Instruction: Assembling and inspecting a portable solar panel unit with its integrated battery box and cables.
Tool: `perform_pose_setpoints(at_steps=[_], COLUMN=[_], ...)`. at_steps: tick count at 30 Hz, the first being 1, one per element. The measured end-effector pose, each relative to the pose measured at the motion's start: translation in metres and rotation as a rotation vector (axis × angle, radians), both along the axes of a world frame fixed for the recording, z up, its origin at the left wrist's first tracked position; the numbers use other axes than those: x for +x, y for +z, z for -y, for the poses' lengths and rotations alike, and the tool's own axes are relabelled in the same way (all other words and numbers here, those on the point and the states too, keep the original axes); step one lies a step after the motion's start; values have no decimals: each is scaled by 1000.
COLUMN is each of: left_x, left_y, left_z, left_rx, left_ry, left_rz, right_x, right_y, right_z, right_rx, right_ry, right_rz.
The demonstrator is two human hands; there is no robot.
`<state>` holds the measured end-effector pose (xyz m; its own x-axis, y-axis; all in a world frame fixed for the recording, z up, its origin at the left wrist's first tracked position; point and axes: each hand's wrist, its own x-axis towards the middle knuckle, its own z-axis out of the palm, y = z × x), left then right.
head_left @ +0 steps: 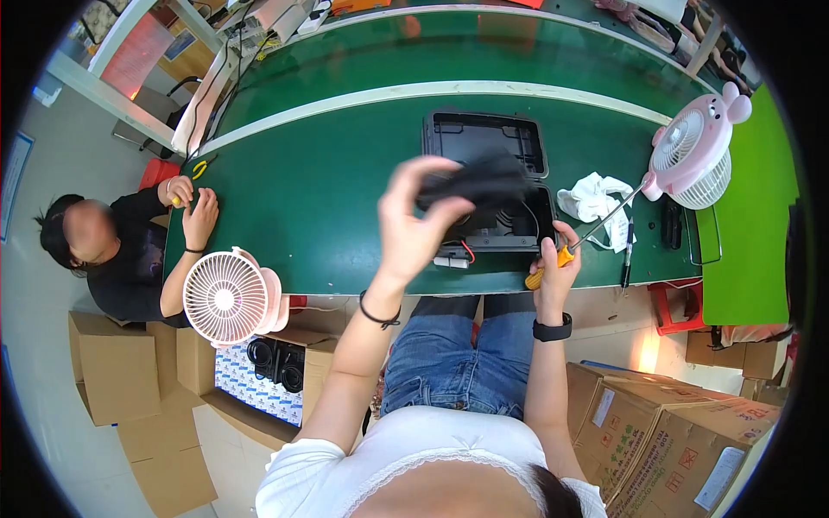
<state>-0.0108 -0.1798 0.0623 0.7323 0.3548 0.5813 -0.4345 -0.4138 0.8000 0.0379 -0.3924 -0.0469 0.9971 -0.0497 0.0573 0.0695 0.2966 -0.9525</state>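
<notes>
My left hand [408,226] grips a dark, boxy black part [485,180], smeared by motion, between thumb and fingers. It hangs over an open black plastic case [440,121], hiding some of the inside. The lid of the case lies back on the far side; a red wire and a small white cylinder [451,262] show at its near edge. Right of the case, my right hand [561,274] is closed round a screwdriver [607,219] with an orange-yellow handle. Its long metal shaft slants up to the right, the tip near a pink fan's base.
The pink fan [691,151] with round ears stands at right, near a white cloth [596,197], a pen [627,252] and a black object [671,223]. A pale pink fan [226,298] is at left, beside a person [129,250]. Cartons [656,440] stand below.
</notes>
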Motion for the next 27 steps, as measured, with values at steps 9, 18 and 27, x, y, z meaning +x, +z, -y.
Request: perform_pose_setpoints(at_steps=[9, 18, 27], left_x=[-49, -109, -89], left_y=[-72, -82, -77], left_z=[-86, -47, 19], left_rx=[-652, 271, 870], left_ry=[373, 510, 16], left_rz=[71, -243, 40], right_x=[-5, -3, -4], right_y=[-3, -5, -2], right_z=[0, 3, 2], right_rx=[5, 7, 14], right_ry=[91, 84, 83], right_rz=[24, 9, 34])
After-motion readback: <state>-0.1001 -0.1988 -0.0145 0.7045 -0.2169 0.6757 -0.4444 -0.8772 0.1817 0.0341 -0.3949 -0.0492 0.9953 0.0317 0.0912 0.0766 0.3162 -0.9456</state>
